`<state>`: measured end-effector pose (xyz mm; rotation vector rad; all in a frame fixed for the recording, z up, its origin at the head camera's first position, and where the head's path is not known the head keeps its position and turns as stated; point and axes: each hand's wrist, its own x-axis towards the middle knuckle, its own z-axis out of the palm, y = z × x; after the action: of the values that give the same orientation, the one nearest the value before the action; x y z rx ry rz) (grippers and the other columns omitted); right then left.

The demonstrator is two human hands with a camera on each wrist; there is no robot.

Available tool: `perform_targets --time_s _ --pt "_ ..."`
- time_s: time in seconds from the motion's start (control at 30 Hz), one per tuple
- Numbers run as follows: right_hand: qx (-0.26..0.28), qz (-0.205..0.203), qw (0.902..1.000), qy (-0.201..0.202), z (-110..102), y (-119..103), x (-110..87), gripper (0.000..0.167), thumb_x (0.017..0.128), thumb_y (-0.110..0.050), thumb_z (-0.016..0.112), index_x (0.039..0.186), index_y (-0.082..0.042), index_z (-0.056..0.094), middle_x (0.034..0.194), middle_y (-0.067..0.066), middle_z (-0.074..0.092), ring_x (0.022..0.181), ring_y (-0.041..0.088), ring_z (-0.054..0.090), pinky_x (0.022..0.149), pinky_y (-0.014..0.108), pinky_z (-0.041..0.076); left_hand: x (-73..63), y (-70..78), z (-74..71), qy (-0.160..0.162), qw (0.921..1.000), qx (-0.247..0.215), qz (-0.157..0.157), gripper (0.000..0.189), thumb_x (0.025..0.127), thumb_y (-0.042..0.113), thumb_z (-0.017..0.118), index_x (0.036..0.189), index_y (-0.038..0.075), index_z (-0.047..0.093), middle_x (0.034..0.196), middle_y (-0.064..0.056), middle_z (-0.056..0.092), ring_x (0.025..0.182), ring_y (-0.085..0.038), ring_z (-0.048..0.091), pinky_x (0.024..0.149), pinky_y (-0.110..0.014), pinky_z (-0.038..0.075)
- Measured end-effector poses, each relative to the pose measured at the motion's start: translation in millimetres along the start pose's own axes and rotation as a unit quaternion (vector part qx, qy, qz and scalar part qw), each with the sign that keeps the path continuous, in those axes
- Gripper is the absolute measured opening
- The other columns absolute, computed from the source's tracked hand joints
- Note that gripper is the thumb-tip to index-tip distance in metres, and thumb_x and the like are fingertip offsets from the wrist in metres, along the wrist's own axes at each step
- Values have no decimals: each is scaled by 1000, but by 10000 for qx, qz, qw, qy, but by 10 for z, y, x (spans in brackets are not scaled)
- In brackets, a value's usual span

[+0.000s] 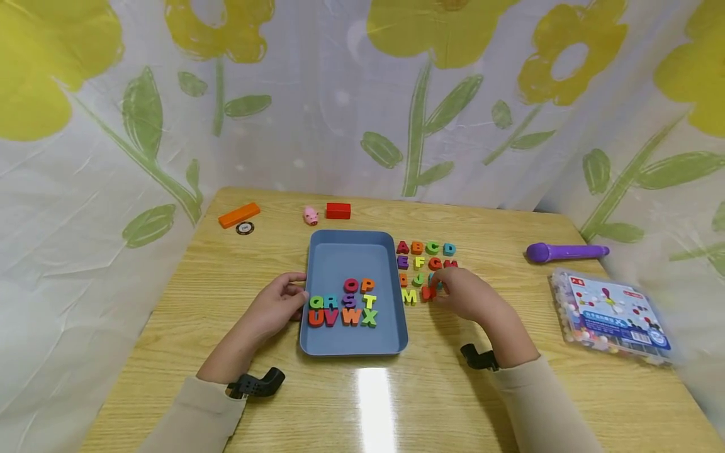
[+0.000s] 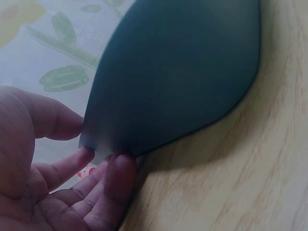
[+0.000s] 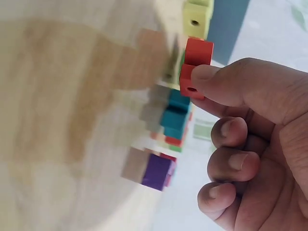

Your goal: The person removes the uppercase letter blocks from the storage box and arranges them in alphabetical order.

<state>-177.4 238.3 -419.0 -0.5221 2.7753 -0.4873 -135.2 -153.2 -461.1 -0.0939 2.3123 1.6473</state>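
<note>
A blue-grey tray stands mid-table, with several coloured letter blocks, such as a purple S and a green X, in its lower half. My left hand holds the tray's left wall, thumb at the rim and fingers outside; the left wrist view shows the tray wall close up. To the right of the tray, my right hand pinches a red letter block between thumb and forefinger; its other fingers are curled. Around it sit rows of letters, including a yellow M and a red A.
Behind the tray are a pink pig figure, a red block, an orange bar and a round black chip. At the right lie a purple toy microphone and a clear plastic box. A flowered curtain surrounds the table.
</note>
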Motion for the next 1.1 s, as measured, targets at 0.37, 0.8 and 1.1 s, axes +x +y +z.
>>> perform_targets --time_s 0.37,0.8,1.1 --pt "-7 -31 10000 47 82 -7 43 17 92 -5 82 108 -6 78 92 3 71 80 19 58 79 38 53 -11 6 -9 -36 10000 -21 15 50 112 18 59 159 5 48 136 -23 62 106 -27 67 85 -36 61" --pt "110 -148 9998 118 -225 -351 27 32 99 -12 77 130 -1 74 82 6 59 73 20 49 67 37 43 -3 -2 -9 -9 10000 -36 -13 48 112 17 59 158 7 50 135 -22 64 104 -26 68 84 -33 61" --pt "-668 -696 9951 -195 -295 -1090 475 22 104 -21 76 122 -7 78 117 7 77 98 22 68 91 42 60 -5 -3 -7 5 10000 -16 2 49 112 17 59 159 6 50 134 -22 64 104 -26 68 85 -34 61"
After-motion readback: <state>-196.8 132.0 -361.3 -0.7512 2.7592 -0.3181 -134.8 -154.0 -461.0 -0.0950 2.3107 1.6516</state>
